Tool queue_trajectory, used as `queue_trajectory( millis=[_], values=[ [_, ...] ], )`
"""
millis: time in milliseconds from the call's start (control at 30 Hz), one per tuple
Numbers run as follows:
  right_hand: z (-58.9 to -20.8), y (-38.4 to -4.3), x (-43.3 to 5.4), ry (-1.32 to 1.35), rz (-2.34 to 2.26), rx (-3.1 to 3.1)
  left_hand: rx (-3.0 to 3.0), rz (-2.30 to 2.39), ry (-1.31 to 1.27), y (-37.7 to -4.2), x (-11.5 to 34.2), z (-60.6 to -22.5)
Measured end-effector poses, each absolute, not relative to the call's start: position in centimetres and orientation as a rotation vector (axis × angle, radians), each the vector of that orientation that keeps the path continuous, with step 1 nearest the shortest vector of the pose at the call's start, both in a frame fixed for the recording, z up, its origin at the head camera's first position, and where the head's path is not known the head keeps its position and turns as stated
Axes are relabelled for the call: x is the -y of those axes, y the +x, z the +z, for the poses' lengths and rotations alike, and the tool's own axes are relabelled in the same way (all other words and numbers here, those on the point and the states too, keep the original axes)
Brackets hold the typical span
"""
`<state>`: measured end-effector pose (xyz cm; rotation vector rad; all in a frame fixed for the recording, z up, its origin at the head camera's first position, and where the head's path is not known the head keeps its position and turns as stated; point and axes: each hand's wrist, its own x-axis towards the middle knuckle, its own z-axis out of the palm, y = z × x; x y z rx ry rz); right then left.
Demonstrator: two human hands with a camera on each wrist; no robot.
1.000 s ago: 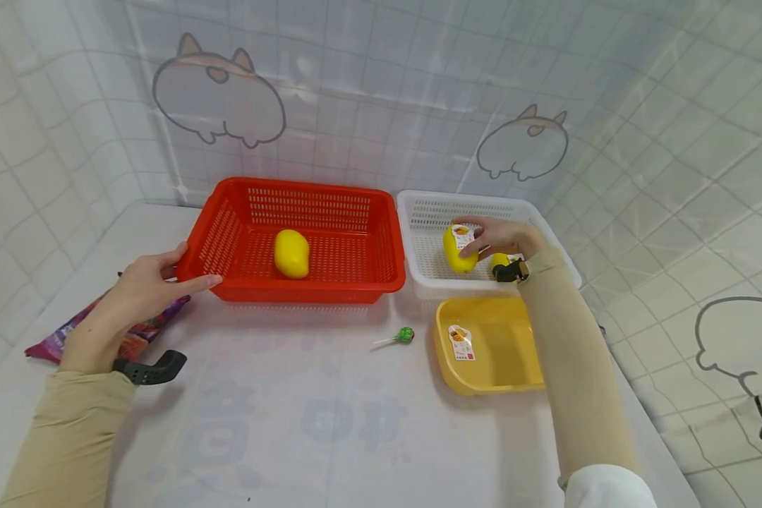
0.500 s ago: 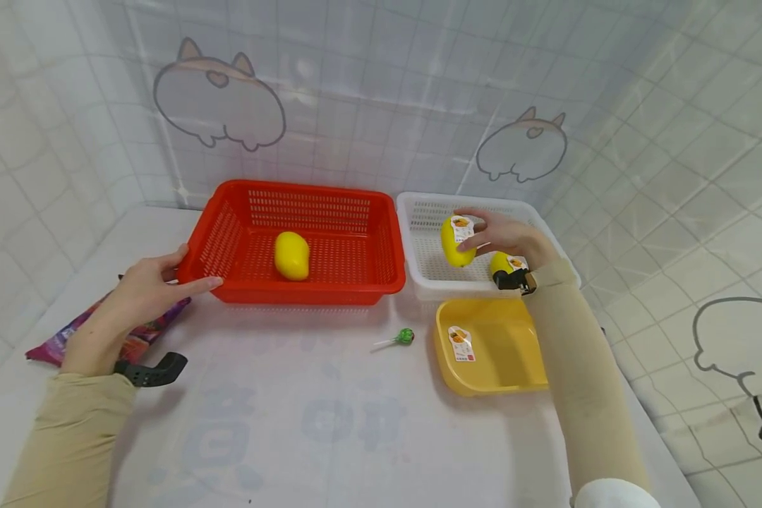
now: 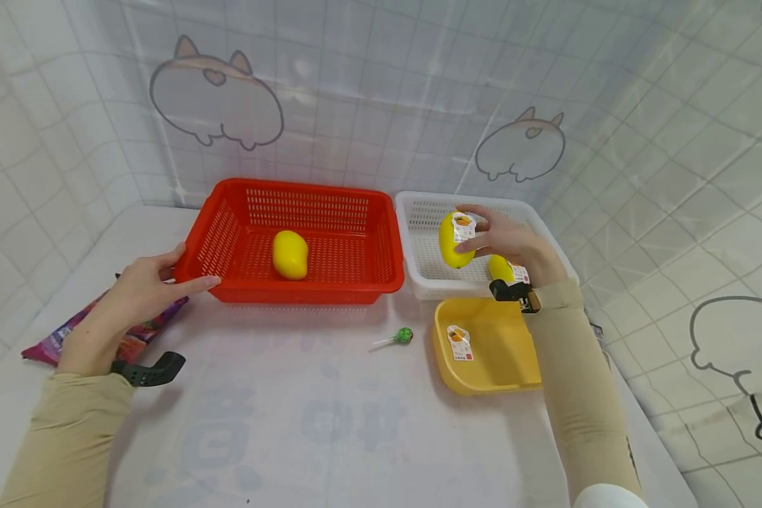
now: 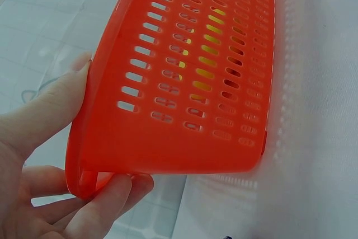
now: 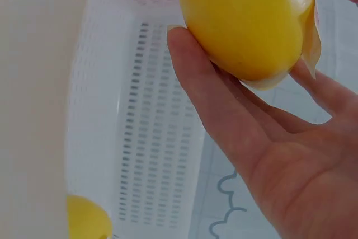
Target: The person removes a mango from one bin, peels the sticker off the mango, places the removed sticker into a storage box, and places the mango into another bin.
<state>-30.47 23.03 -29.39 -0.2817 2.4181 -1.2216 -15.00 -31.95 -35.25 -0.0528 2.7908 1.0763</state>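
My left hand (image 3: 141, 293) grips the front-left corner of a red plastic basket (image 3: 305, 293). In the left wrist view the thumb lies on one side of its rim and the fingers curl under the other. One yellow toy-like mango (image 3: 290, 255) lies in that basket. My right hand (image 3: 511, 240) holds a second yellow mango (image 3: 447, 243) with a white sticker, raised over a white basket (image 3: 428, 286). A third stickered mango (image 3: 500, 269) sits inside the white basket, partly hidden by the wrist. The held mango's smooth underside fills the top of the right wrist view.
A yellow tub (image 3: 495, 363) with a sticker stands in front of the white basket, partly behind the right sleeve. A green lollipop (image 3: 403, 336) lies on the table left of it. A purple packet (image 3: 47, 347) lies under the left forearm. Tiled-print curtain surrounds the table.
My right hand has lifted the mango slightly and moved it a little left within the white basket's area. The left hand stays on the red basket.
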Motion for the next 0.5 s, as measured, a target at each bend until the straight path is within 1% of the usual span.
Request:
queue_trajectory(
  millis=[500],
  values=[
    [-29.3, -26.6, -22.4, -0.277, -1.267, -2.504, -2.797, 1.059, -0.048, -15.1, 32.0, -35.2]
  ],
)
